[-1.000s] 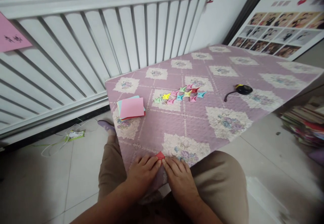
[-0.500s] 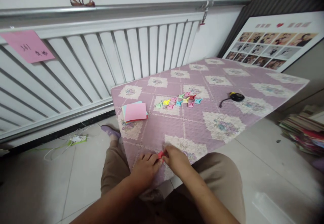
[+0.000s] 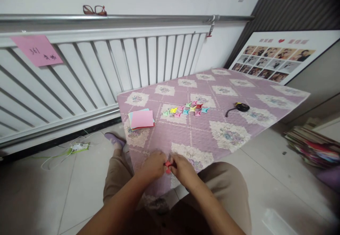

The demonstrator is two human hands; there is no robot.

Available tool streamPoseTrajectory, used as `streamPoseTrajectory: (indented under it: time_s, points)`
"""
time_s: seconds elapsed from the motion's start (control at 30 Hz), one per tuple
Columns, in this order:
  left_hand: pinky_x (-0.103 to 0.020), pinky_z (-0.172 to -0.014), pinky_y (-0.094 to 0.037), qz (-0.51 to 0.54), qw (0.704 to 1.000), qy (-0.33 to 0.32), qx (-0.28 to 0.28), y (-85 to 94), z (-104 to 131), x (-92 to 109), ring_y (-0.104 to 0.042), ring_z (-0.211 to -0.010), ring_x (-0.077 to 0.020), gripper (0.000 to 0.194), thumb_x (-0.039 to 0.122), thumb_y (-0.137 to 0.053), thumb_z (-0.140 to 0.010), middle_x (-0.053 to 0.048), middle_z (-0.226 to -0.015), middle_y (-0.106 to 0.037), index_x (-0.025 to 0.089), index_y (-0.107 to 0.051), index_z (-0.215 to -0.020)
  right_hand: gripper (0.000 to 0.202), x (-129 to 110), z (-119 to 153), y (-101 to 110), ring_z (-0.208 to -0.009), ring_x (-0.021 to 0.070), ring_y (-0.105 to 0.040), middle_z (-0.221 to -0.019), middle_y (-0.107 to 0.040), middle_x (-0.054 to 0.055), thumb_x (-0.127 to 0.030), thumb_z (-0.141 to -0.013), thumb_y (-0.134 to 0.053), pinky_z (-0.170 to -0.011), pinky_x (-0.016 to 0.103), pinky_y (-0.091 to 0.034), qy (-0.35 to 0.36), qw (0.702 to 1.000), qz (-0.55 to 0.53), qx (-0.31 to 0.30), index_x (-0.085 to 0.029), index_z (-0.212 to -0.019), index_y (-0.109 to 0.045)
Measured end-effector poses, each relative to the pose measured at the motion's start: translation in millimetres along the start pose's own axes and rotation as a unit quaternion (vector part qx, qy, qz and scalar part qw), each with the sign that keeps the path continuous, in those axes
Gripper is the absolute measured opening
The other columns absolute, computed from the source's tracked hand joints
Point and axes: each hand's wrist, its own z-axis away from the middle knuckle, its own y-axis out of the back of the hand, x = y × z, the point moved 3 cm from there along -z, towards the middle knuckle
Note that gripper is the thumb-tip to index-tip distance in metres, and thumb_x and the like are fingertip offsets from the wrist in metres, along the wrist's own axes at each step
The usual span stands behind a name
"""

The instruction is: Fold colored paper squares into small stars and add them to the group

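A small red folded paper (image 3: 167,164) is pinched between my two hands near the front edge of the table. My left hand (image 3: 155,165) grips its left side with the fingers curled. On its right side, the thumb and fingers of my right hand (image 3: 181,167) close on it. Farther back lie several folded paper pieces (image 3: 186,111) in pink, yellow, green, blue and red, set close together. To their left is a stack of coloured paper sheets (image 3: 142,118), with a pink one on top.
The table (image 3: 170,134) has a purple floral cloth. A black object with a short strap (image 3: 242,107) lies at the right. Behind stand a white radiator (image 3: 148,58) and a photo board (image 3: 276,56).
My left hand has risen from lying flat beside the red paper and now pinches it. The red paper looks lifted and more opened out. The camera view has tilted slightly.
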Motion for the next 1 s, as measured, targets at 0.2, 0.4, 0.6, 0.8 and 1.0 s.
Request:
streamPoseTrajectory:
  time_s: [0.2,0.4,0.6,0.8,1.0]
  points:
    - [-0.024,-0.058,-0.036,0.027,1.000,0.004,0.011,-5.1,9.2,-0.5,-0.055,-0.070,-0.0150,0.011,0.025,-0.064,-0.077,0.000,-0.079,-0.062,0.018,-0.056,-0.081,0.018,3.7,4.8,-2.8,-0.068,0.0131,-0.054,-0.069,-0.057,-0.004,-0.004,-0.070,-0.056,-0.063,0.023,-0.038,0.049,0.998,-0.030,0.010,-0.021,-0.072,-0.052]
    - [-0.022,-0.056,-0.037,0.033,0.998,-0.005,0.052,-5.3,23.0,2.4,-0.055,-0.066,-0.0118,0.004,0.016,-0.054,-0.083,0.003,-0.075,-0.061,0.018,-0.055,-0.087,0.019,-2.4,3.3,4.5,-0.068,0.0119,-0.054,-0.069,-0.057,-0.004,-0.002,-0.072,-0.057,-0.063,0.021,-0.040,0.128,0.991,-0.042,-0.002,-0.021,-0.068,-0.054]
    - [-0.033,-0.079,-0.042,-0.036,0.991,-0.032,0.126,-2.2,34.0,0.7,-0.054,-0.089,-0.0197,0.008,0.015,-0.051,-0.087,-0.003,-0.090,-0.060,0.019,-0.057,-0.086,0.011,-14.5,5.9,2.2,-0.078,0.0188,-0.050,-0.077,-0.057,0.003,-0.018,-0.087,-0.054,-0.074,0.032,-0.040,0.198,0.976,0.048,0.073,-0.020,-0.077,-0.059]
    - [-0.035,-0.071,-0.040,-0.159,0.966,-0.076,0.187,-22.6,43.6,-2.2,-0.052,-0.078,-0.0214,0.014,0.018,-0.050,-0.090,-0.002,-0.079,-0.058,0.021,-0.057,-0.079,0.015,-8.3,17.8,-21.7,-0.075,0.0189,-0.048,-0.074,-0.056,0.003,-0.020,-0.090,-0.052,-0.074,0.033,-0.039,0.245,0.952,0.130,0.129,-0.019,-0.077,-0.061]
    - [-0.034,-0.068,-0.037,-0.168,0.965,-0.080,0.187,-31.0,46.2,-2.5,-0.051,-0.075,-0.0196,0.012,0.021,-0.057,-0.088,-0.001,-0.077,-0.058,0.020,-0.058,-0.076,0.011,1.3,26.8,-29.7,-0.077,0.0187,-0.052,-0.079,-0.059,0.004,-0.020,-0.089,-0.054,-0.073,0.032,-0.041,0.203,0.972,0.061,0.099,-0.020,-0.082,-0.062]
